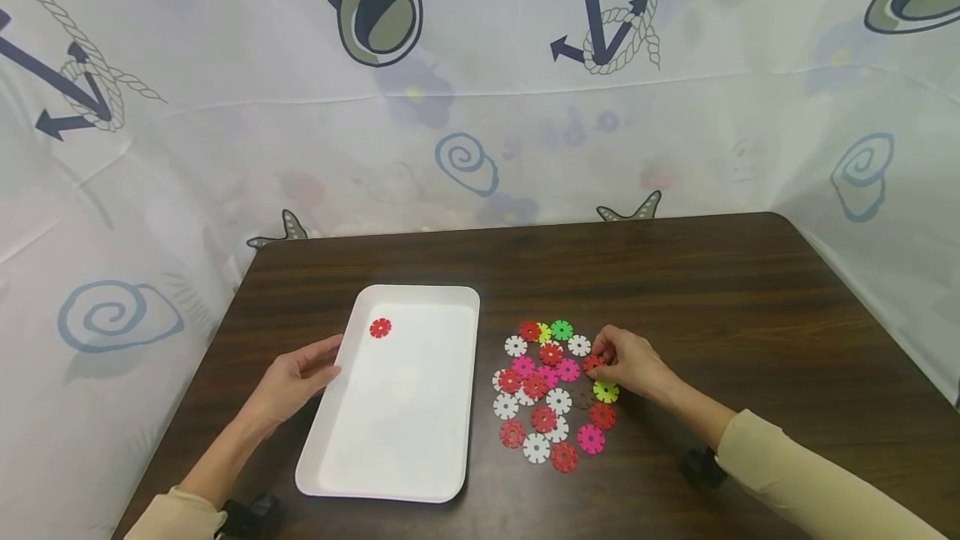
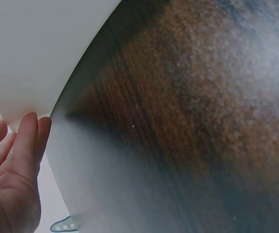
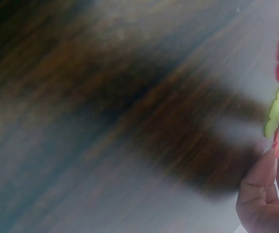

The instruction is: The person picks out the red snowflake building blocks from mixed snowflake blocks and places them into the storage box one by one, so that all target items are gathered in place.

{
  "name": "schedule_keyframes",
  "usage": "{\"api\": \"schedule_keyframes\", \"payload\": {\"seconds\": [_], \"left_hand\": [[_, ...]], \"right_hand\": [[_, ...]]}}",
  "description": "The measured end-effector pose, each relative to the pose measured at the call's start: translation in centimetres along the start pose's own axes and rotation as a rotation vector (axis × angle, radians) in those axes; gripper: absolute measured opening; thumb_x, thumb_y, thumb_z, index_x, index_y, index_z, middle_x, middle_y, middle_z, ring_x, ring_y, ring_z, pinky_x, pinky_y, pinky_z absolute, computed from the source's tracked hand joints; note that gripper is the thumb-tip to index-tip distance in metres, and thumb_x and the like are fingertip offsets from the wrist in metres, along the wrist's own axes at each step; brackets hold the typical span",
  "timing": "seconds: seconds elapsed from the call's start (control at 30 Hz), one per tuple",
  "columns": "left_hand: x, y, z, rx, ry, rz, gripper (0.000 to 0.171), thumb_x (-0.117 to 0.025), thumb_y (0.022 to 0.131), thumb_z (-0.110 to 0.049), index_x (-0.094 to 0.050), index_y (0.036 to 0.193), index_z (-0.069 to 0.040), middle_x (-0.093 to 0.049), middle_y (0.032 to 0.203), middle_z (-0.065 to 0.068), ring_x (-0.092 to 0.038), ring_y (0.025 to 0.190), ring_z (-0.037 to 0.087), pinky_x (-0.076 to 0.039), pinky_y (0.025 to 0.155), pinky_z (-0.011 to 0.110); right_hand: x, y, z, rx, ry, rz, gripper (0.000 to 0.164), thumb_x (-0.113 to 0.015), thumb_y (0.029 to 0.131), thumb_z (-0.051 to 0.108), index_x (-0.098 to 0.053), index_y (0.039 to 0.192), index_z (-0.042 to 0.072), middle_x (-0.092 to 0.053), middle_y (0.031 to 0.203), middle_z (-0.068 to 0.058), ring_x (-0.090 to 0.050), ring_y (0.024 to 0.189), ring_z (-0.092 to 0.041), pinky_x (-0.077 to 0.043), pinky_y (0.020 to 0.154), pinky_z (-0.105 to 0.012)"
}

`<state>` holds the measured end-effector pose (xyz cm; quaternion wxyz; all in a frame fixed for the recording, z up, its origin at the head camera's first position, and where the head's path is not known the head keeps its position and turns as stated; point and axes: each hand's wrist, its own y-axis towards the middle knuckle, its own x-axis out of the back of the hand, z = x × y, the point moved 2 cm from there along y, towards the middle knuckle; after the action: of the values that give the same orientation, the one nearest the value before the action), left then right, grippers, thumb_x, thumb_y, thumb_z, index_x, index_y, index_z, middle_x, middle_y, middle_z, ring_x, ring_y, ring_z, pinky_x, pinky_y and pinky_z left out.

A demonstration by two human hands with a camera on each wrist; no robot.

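Note:
A white tray [image 1: 397,407] lies on the table with one red notched disc [image 1: 380,327] inside, near its far left corner. At the tray's left side, my left hand [image 1: 300,377] touches the rim with thumb and fingertips; its fingers look fairly straight in the left wrist view [image 2: 18,165]. To the right of the tray, my right hand [image 1: 633,363] pinches another red disc [image 1: 592,363] between thumb and fingers at the right edge of a spread of discs. A yellow-green disc [image 1: 605,392] lies just below that thumb, also visible in the right wrist view [image 3: 275,114].
Several notched plastic discs, white [image 1: 536,447], red [image 1: 564,457], pink [image 1: 590,438] and green [image 1: 562,330], lie spread and partly overlapping on the dark wooden table [image 1: 712,290]. A patterned white cloth [image 1: 480,165] hangs behind the table's far edge.

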<state>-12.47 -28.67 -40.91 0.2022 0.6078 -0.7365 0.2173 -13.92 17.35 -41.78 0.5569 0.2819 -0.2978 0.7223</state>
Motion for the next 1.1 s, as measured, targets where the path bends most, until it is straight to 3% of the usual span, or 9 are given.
{"api": "schedule_keyframes", "payload": {"seconds": [0.6,1.1], "left_hand": [[-0.2,0.2,0.4,-0.001,0.009,-0.006,0.054,-0.062,0.091,-0.013,-0.042,0.139,0.0,-0.051,0.134,0.025,-0.059,0.111,0.039,-0.053,0.087,0.041],[-0.3,0.2,0.6,-0.014,0.006,-0.015,0.054,-0.062,0.091,-0.014,-0.042,0.139,0.0,-0.05,0.134,0.025,-0.058,0.112,0.04,-0.052,0.088,0.042]], "right_hand": [[-0.2,-0.2,-0.3,0.037,0.007,-0.035,0.021,-0.073,0.079,0.003,-0.056,0.092,0.006,-0.05,0.074,-0.003,-0.045,0.067,-0.015,-0.039,0.055,-0.025],[0.4,0.0,0.9,0.095,0.074,-0.031,0.018,-0.071,0.081,0.003,-0.058,0.093,0.004,-0.05,0.075,-0.003,-0.046,0.069,-0.016,-0.041,0.055,-0.023]]}}
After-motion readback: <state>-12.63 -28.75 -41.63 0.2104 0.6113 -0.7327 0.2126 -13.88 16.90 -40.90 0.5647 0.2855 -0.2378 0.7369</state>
